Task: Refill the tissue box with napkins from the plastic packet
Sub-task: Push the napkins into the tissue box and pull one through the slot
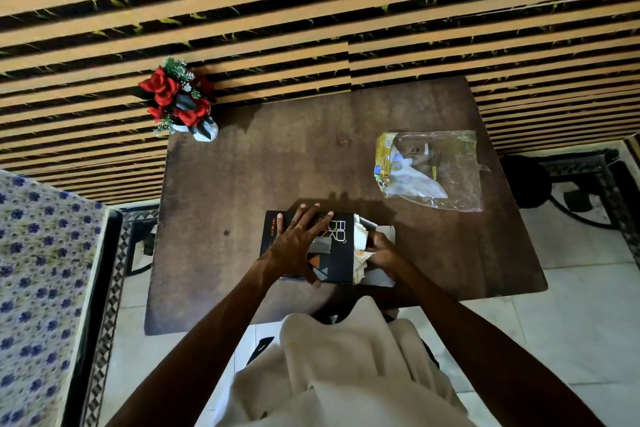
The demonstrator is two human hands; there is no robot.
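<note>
Head view, looking straight down. Your left hand (298, 246) lies flat on top of the black tissue box (337, 267), fingers spread and released, pressing down rather than gripping; fingertips reach the box's 12 o'clock edge. The box sits on the brown table (277, 170) near its 6 o'clock edge, lying flat with its printed top face up. Its open end faces 3 o'clock.

Your right hand (382, 255) is at that open end, fingers curled onto a stack of pale napkins (363, 246) that is partly inside the box and partly sticking out. You're touching the napkins for sure; whether the fingers pinch them or only push, can't tell, the hand covers the contact. White box flaps (386, 230) stand open just beside the hand at 12 and 6 o'clock.

The plastic packet (433, 170) lies at 1 o'clock from the box, well apart from both hands, flat on the table. It's clear with yellow print at its 9 o'clock end, crumpled, looks mostly flat.

A vase of red flowers (180, 100) stands at the table's 10 o'clock corner, against the striped wall (311, 10). A patterned blue-flower cloth (38, 274) fills the 9 o'clock side. Pale garment (346, 367) at 6 o'clock, between your forearms.
</note>
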